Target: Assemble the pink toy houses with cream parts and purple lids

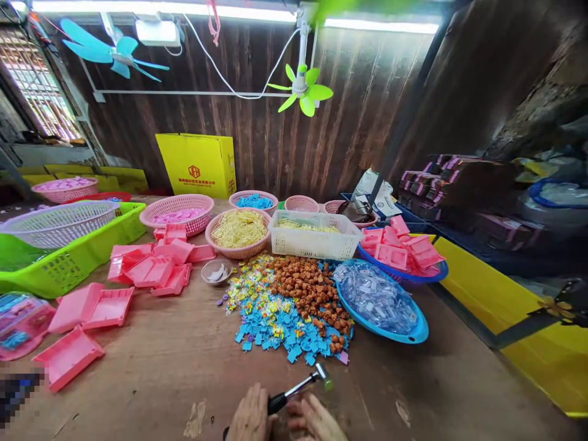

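Note:
At the bottom centre, my left hand [250,415] is closed over the black handle of a small hammer [301,386]. Its metal shaft points up and right, ending in a head with a greenish, see-through tip. My right hand [316,419] is just below the shaft, fingers loosely bent and a little apart, with nothing visible in them. Beyond the hammer head lie piles of small blue plastic pieces [301,344], brown lumpy pieces [305,283] and little yellow-and-white pieces [252,285].
Pink plastic trays [151,269] lie at left, near a green basket [68,263]. A blue basin [379,300] holds clear packets. Behind are a basket of cream-coloured strands [239,248], a white basket [316,242] and a basin of pink parts [399,251]. A person's dark sleeve shows at lower left.

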A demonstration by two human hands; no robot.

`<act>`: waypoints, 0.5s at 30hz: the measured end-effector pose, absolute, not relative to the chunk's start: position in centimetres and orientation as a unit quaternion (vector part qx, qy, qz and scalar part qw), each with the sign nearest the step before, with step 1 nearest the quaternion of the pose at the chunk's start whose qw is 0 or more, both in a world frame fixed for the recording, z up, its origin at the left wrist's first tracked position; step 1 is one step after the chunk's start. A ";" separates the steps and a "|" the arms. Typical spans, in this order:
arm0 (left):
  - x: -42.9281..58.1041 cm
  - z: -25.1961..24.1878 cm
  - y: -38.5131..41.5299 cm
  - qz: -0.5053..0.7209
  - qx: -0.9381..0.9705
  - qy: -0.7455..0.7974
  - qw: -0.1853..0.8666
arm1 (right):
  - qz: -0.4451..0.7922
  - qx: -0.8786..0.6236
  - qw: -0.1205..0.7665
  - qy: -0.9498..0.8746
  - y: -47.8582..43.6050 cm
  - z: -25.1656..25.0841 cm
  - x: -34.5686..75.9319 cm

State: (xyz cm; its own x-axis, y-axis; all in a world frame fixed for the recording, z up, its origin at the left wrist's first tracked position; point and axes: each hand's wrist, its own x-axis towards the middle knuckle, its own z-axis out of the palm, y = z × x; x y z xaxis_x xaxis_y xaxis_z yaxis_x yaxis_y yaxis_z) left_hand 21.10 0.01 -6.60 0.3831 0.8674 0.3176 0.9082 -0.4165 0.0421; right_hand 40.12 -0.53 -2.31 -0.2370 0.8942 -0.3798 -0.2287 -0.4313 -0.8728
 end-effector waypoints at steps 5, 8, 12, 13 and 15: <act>25.4 -1.7 -0.3 -0.209 -0.831 -0.509 -0.088 | 0.645 -0.444 0.560 -0.272 0.5 2.9 38.5; 26.2 0.5 0.2 -0.208 -0.843 -0.486 -0.106 | 0.615 -0.446 0.611 -0.223 1.1 4.8 40.6; 24.3 0.1 1.3 -0.213 -0.834 -0.502 -0.085 | 0.544 -0.497 0.659 -0.148 1.0 4.5 46.1; 23.7 -0.4 1.6 -0.217 -0.830 -0.507 -0.083 | 0.531 -0.514 0.660 -0.135 0.9 4.1 47.5; 22.5 -1.4 2.1 -0.231 -0.822 -0.515 -0.076 | 0.505 -0.552 0.655 -0.108 0.7 3.3 49.9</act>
State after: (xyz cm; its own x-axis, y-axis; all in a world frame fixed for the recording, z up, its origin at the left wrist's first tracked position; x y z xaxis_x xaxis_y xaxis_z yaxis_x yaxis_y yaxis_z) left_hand 22.46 2.05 -1.44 0.3637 0.8814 0.3015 0.8107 -0.4589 0.3635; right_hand 49.93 0.66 3.30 0.4667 0.7803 -0.4164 -0.5427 -0.1191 -0.8314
